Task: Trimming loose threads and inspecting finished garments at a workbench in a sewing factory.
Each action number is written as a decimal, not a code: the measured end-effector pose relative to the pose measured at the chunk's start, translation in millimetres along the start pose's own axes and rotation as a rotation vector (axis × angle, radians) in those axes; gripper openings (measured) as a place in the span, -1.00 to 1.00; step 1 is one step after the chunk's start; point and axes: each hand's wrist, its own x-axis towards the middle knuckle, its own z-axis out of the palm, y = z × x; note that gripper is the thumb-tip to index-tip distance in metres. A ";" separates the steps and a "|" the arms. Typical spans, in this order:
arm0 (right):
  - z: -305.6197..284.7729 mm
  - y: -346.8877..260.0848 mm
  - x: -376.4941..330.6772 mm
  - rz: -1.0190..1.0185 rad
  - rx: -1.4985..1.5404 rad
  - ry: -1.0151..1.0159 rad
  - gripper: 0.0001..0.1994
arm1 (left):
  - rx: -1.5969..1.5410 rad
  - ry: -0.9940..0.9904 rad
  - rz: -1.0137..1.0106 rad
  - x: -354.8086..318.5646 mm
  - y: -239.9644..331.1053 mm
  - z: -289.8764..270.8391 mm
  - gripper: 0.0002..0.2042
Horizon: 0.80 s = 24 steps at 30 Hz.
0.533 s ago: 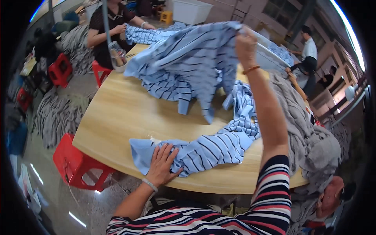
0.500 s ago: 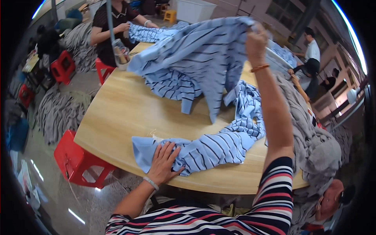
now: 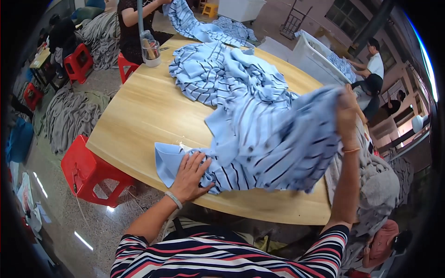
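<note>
A light blue knitted garment with dark stripes spreads over the near half of the wooden table. My left hand lies on its left end, fingers stretched out and pressing the cloth down beside a plain blue flap. Further right, my right hand grips the garment's far part and holds it raised off the table; motion blurs both hand and cloth there. Behind, a heap of the same striped cloth lies on the table, and folds hide where it meets the garment.
A cup with tools stands by a pole at the far left edge. Across the table a co-worker handles more blue striped cloth. Grey cloth is piled at the right. A red stool stands left, a white bin far right.
My right hand has come down and to the right, drawing the lifted cloth from over the far heap toward the near right. My left hand stays on the left end.
</note>
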 end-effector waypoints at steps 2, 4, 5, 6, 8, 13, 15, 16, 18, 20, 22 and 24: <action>31.8 -20.5 -50.6 0.106 -0.019 -0.288 -0.51 | 0.014 0.007 0.017 -1.1 -0.3 -1.0 -0.28; 51.7 -29.1 -99.0 0.079 0.151 -0.362 -0.33 | 0.044 0.035 0.035 3.1 1.1 2.4 -0.25; 58.4 -47.9 -110.2 0.131 0.324 -0.436 -0.27 | 0.049 0.023 0.035 1.4 -0.5 2.5 -0.25; 63.0 -65.3 -119.2 0.109 0.282 -0.498 -0.23 | 0.041 0.023 0.028 1.0 -0.9 2.6 -0.24; 68.4 -92.8 -129.0 0.051 0.054 -0.483 -0.19 | 0.015 0.003 0.031 5.7 4.6 -2.0 -0.15; 83.7 -86.1 -125.2 0.121 0.081 -0.407 -0.20 | -0.320 0.103 -0.069 41.5 17.2 -2.2 0.01; 89.8 -71.5 -127.4 0.129 0.162 -0.336 -0.21 | -0.276 0.401 0.000 76.4 25.2 -0.8 -0.22; 88.4 -70.7 -126.2 0.127 0.159 -0.269 -0.31 | -0.277 0.394 -0.002 89.6 17.0 3.1 -0.22; 84.9 -63.7 -132.9 0.130 0.182 -0.218 -0.37 | -0.129 0.137 0.091 108.4 -3.4 14.5 -0.51; 76.6 -60.1 -135.2 0.126 0.231 -0.095 -0.57 | -0.470 0.102 -0.124 120.1 -2.4 6.3 -0.62; 63.0 -56.0 -144.2 0.197 0.229 -0.152 -0.61 | -0.873 0.268 -0.246 124.8 -2.8 -17.0 -0.73; 38.5 -54.1 -147.2 0.363 0.221 -0.252 -0.68 | -0.845 0.688 -0.117 127.0 -5.9 -48.6 -0.71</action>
